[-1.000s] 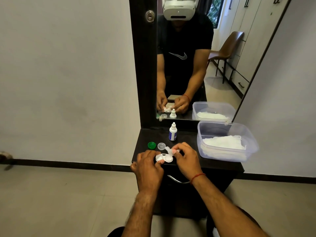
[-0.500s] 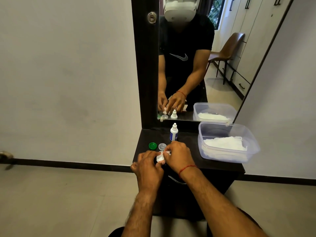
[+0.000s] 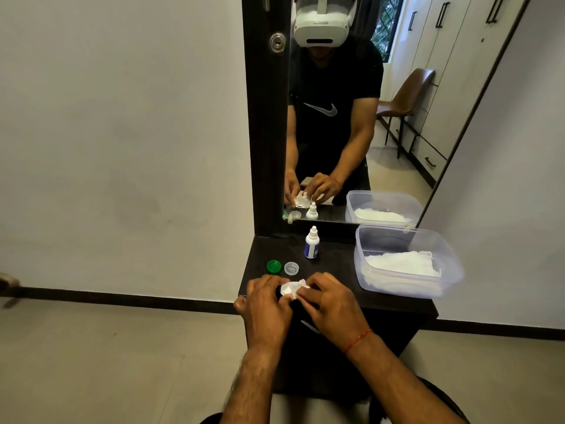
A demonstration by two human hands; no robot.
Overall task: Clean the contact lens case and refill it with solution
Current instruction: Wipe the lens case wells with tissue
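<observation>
A white contact lens case [image 3: 289,289] sits between my hands at the front of the dark dresser top [image 3: 336,270]. My left hand [image 3: 265,304] grips the case from the left. My right hand [image 3: 328,301] presses a small white tissue [image 3: 301,285] against the case's right side. A green cap [image 3: 273,266] and a clear cap [image 3: 291,268] lie loose just behind my hands. The small white solution bottle [image 3: 312,243] with a blue label stands upright further back, near the mirror.
A clear plastic box [image 3: 406,261] with folded white tissues stands at the right of the dresser top. A tall mirror [image 3: 351,117] rises behind it. White walls flank the dresser, and tiled floor lies below.
My right hand has moved left onto the case and now covers its right well with the tissue. My left hand has stayed on the case.
</observation>
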